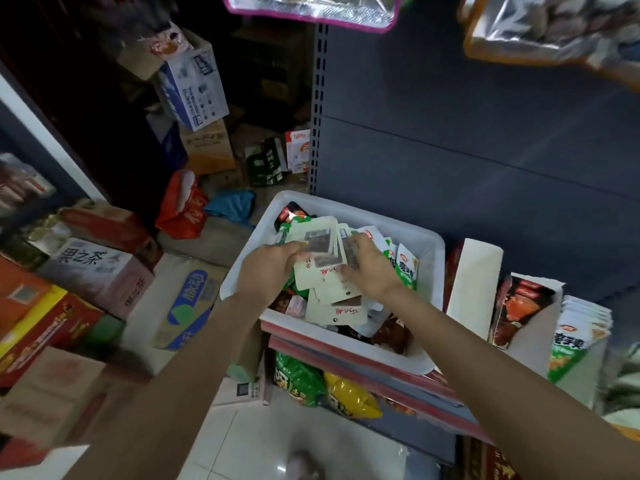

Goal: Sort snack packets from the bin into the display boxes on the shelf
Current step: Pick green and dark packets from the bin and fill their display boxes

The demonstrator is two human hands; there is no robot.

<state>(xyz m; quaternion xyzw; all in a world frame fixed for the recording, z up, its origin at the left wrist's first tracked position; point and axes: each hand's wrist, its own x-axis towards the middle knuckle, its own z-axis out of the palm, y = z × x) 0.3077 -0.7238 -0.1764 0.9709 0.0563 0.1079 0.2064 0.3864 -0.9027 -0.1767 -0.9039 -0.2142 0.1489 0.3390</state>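
Note:
A white plastic bin [429,252] sits on the shelf edge, filled with mixed snack packets. Both my hands are inside it. My left hand [266,268] grips a stack of cream-white packets [320,258] from the left, their barcoded backs facing up. My right hand [372,268] holds the same stack from the right, fingers curled over its edge. Green-and-white packets [407,268] stand at the bin's right side. To the right on the shelf stand display boxes: one with dark red packets [519,306], one with green-and-white packets [575,337].
A tall white box flap [472,282] stands between bin and display boxes. Green and yellow snack bags [325,386] lie on the lower shelf. Cardboard cartons [100,271] crowd the floor to the left. Foil bags [311,5] hang overhead. Pale floor tiles [263,441] lie below.

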